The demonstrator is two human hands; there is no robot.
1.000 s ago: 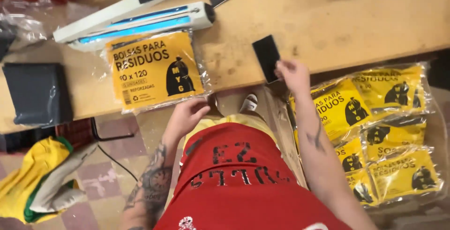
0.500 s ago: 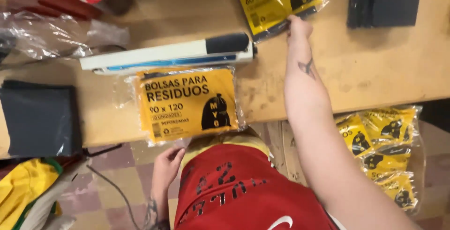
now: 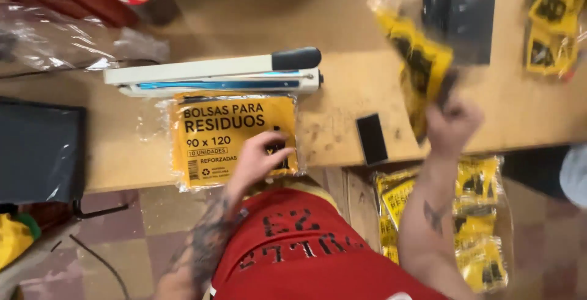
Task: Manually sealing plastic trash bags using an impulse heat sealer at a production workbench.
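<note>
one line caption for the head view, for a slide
Left hand rests on a yellow packet by the heat sealer; right hand lifts another packet.

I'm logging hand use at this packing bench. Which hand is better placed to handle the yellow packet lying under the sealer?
Left. The left hand already rests on that packet below the sealer, while the right hand is occupied, gripping another yellow packet raised above the table.

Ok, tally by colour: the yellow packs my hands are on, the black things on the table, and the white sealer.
Yellow: 2, flat pack under left hand, lifted pack in right hand.
Black: 3, left stack, block, far stack.
White: 1, sealer.
Total: 6.
</note>
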